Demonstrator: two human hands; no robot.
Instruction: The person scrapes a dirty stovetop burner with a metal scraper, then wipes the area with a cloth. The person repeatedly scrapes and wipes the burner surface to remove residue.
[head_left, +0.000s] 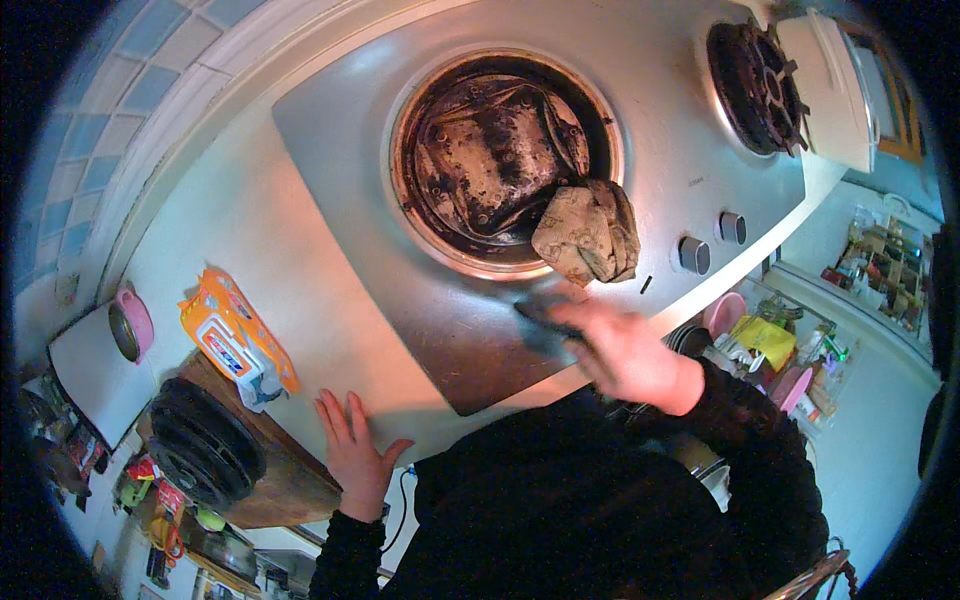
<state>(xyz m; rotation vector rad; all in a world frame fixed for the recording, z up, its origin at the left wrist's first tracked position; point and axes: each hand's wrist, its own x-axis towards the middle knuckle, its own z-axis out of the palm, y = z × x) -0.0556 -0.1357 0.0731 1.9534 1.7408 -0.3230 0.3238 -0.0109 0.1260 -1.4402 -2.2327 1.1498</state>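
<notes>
My right hand (626, 349), blurred, grips a dark, thin item (544, 311) over the front part of the stainless steel gas hob (465, 330); what the item is, I cannot tell. Just beyond it, a crumpled, stained brown cloth or wipe (589, 232) lies across the rim of the open burner well (506, 157), which is coated in burnt grime. My left hand (356, 454) rests with fingers spread on the edge of the pale countertop (300, 300), holding nothing. An orange pack of wet wipes (232, 337) lies on the counter beyond that hand, a wipe showing at its end.
The other burner with its black pan support (757, 86) is at upper right, beside a cream-coloured box (829, 90). Two knobs (694, 255) stand on the hob's front right. Black round parts (202, 442) are stacked on a wooden surface (289, 480) at left.
</notes>
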